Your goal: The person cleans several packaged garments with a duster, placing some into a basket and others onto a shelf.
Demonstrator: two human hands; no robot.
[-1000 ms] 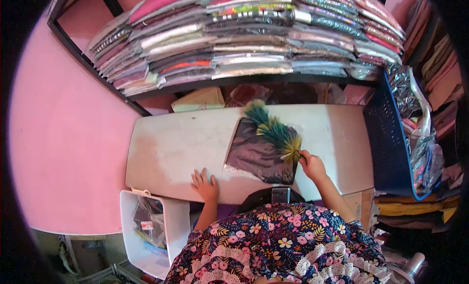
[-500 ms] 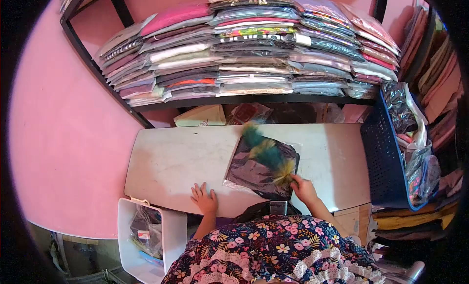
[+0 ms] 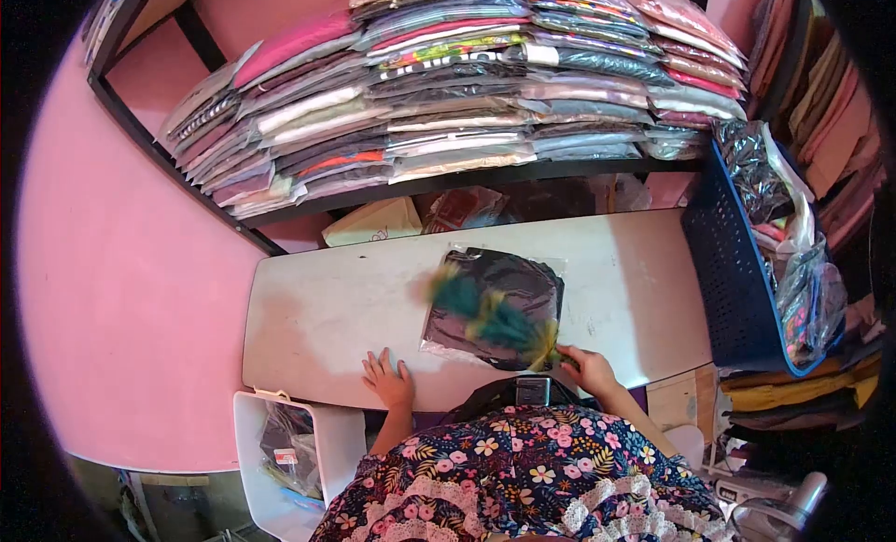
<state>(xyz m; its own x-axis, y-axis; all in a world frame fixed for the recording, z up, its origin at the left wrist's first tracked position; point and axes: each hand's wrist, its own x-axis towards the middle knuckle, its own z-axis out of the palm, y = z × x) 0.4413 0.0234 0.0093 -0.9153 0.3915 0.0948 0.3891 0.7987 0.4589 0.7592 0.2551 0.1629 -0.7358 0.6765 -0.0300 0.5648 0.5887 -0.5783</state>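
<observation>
A feather duster [image 3: 499,320] with green and yellow tufts, smeared by motion, is held at its handle end by my right hand [image 3: 586,368]. Its fluffy length reaches up and to the left across a dark folded garment in a clear plastic bag [image 3: 513,273]. That packet lies flat on the white table [image 3: 317,309], slightly turned. My left hand [image 3: 388,379] rests flat near the table's front edge, fingers spread, to the left of the packet and holding nothing.
Stacks of bagged folded clothes [image 3: 457,85] fill the shelf behind the table. A blue perforated basket [image 3: 747,262] with plastic-wrapped items stands at the right. At the front left is a white bin [image 3: 341,449] with plastic bags inside. A cream bag [image 3: 373,223] sits under the shelf.
The duster's tip has swung left and down over the packet, with my right hand still on the handle. The view has shifted and tilted a little; my left hand stays on the table.
</observation>
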